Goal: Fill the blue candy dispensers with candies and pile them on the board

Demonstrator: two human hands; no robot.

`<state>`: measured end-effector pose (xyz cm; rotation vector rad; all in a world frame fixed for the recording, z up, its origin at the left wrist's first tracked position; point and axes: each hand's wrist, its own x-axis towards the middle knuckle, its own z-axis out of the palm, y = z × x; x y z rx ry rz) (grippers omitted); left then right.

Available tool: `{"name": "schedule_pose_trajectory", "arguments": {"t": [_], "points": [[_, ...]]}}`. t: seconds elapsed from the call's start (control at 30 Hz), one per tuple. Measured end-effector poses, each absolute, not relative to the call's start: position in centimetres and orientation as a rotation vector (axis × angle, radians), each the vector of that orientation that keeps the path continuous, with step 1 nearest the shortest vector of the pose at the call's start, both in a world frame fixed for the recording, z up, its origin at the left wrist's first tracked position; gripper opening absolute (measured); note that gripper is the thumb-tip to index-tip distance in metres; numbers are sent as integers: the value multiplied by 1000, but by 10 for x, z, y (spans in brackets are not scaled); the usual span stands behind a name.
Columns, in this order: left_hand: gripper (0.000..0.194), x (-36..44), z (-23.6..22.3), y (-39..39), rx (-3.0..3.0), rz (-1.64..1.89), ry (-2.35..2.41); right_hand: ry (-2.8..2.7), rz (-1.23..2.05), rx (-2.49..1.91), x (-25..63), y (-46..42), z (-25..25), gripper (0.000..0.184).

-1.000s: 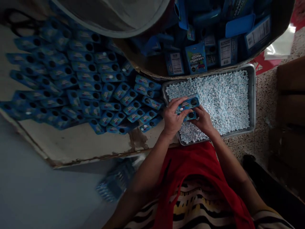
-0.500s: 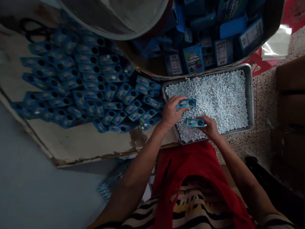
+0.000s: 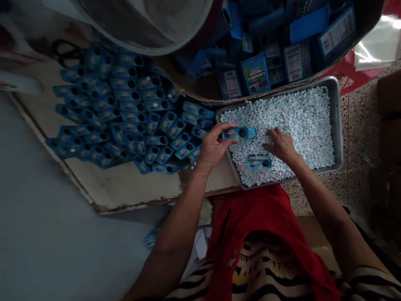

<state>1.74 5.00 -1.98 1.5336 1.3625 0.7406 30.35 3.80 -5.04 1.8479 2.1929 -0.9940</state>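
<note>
My left hand grips a small blue candy box between thumb and fingers, over the left side of a metal tray. The box has a round dark hole, and a blue flap sticks out at its right end. My right hand is over the small pale blue and white candies filling the tray, thumb and fingers apart, fingertips down at the candies. No box is in it. Just below, a second blue candy box lies on the candies.
Many blue boxes with round holes stand packed on the worn table at left. Behind the tray is a large cardboard container of blue boxes, beside a big round metal vessel. Black-handled scissors lie far left.
My right hand has let go of its box, which now lies on the candies, and has moved up and right. The box in my left hand now shows its flap extended. The view has shifted.
</note>
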Motion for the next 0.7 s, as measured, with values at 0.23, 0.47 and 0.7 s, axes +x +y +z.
{"name": "schedule_pose_trajectory", "arguments": {"t": [0.23,0.47,0.7], "points": [[37,44,-17,59,1875,563,1356,2242,-1414,2060,299,50,2,26],[36,59,-15,56,1913,559,1304,2478,-1346,1890,271,60,40,35],[39,57,-23,45,1775,706,1403,1788,-2060,2578,302,44,20,13]]}}
